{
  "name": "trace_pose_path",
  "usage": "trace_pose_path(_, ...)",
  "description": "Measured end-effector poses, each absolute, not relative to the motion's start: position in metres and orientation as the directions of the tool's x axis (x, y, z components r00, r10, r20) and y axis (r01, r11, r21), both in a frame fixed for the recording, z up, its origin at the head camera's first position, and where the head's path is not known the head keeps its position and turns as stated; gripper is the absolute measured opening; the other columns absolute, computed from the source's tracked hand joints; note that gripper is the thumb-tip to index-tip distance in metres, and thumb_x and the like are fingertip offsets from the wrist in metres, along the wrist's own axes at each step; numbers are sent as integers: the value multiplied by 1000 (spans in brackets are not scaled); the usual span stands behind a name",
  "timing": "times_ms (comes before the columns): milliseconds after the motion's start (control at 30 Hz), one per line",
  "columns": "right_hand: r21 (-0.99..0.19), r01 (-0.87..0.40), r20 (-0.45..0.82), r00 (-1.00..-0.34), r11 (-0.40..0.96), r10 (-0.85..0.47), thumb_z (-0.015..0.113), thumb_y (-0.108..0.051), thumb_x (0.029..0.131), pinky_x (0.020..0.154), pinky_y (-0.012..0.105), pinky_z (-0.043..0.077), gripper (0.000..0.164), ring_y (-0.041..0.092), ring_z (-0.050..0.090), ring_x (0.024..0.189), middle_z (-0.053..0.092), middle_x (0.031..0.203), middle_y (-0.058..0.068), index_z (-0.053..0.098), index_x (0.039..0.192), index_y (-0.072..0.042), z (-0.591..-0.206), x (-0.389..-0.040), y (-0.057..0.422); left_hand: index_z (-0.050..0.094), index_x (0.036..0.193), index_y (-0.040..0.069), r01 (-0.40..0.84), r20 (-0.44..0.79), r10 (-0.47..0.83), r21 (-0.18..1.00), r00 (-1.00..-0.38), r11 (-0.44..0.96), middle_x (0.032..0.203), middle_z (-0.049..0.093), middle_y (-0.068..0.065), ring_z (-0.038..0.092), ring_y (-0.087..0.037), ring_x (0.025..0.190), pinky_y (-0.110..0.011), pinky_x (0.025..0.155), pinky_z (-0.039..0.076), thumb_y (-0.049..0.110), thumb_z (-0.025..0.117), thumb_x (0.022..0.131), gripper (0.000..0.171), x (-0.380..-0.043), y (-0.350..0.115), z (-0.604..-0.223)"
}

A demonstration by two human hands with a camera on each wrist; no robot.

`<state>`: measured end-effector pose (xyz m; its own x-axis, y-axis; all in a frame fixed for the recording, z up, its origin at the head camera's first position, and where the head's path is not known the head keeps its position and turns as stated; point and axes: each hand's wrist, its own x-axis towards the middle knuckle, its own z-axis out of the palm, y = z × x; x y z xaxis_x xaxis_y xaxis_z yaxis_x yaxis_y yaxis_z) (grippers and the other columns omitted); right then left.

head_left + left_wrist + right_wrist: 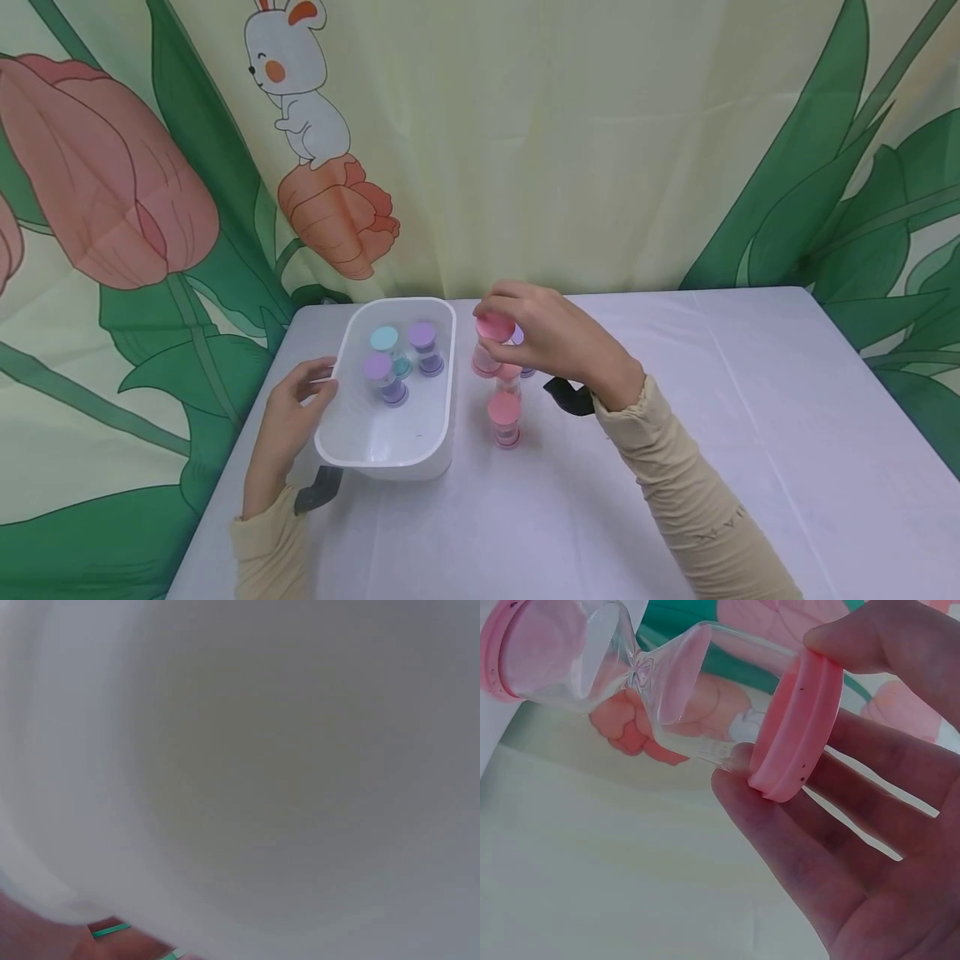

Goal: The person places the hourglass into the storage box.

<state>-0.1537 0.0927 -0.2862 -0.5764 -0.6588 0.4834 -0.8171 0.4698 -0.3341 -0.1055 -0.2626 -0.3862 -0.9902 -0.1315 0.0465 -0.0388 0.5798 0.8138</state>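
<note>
The right grip [542,330] pinches a pink hourglass [639,672] by its cap [802,727], two more pink hourglasses [504,408] stand on the bench [675,467] just on the near side of that grip, and the left grip [291,414], relaxed and unclenched, touches a white tub [382,450] between both grips with three hourglasses [378,367] inside.

I have three feeds here: one head view, two wrist views.
My head camera looks forward and down from farthest off, over the fingers of the left hand [291,425] and right hand [551,333], with the curtain [562,167] beyond them. The right wrist camera looks closely across the palm at the hourglass [679,682] between the fingers; the left faces the tub [405,472] beside the fingers, near enough to blur. My head view shares both.
</note>
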Motion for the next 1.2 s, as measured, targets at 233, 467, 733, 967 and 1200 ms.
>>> trace_pose_path(233,-325,-824,497,-567,465,-657,75,-14,85,75,25,54,23,12,61,85,66,100,3,72,106,-4,-283,-157,86,52,140,9,-36,50,-131,812,-990,583,134,58,-19,58,-37,120,-58,95,51,24,56,101,42,-105,-263,-386)
trace_pose_path(467,-339,-823,503,-568,455,-652,76,-16,85,78,26,54,25,12,61,88,66,102,2,72,108,-5,-281,-159,80,53,140,9,-31,57,-132,811,-990,584,133,59,-19,59,-37,119,-58,95,51,24,56,101,42,-105,-264,-386)
trace_pose_path(733,-351,-829,519,-559,435,-647,75,-16,86,83,27,52,25,12,61,93,66,103,1,71,108,-6,-282,-164,74,53,140,9,-37,48,-132,815,-990,578,134,58,-18,58,-37,120,-58,95,51,25,56,101,43,-105,-264,-386)
trace_pose_path(967,-340,-845,534,-535,413,-655,75,-15,86,86,27,52,23,13,61,94,65,103,3,71,106,-5,-284,-167,67,53,140,9,-31,55,-129,813,-990,581,134,59,-18,58,-37,120,-59,96,51,26,56,101,43,-105,-264,-387)
trace_pose_path(1200,-339,-844,526,-536,415,-661,74,-15,87,86,26,53,21,14,61,95,65,103,3,71,106,-5,-286,-169,61,52,140,9,-29,55,-128,816,-990,577,134,59,-18,58,-36,120,-59,97,50,27,55,101,43,-105,-265,-387)
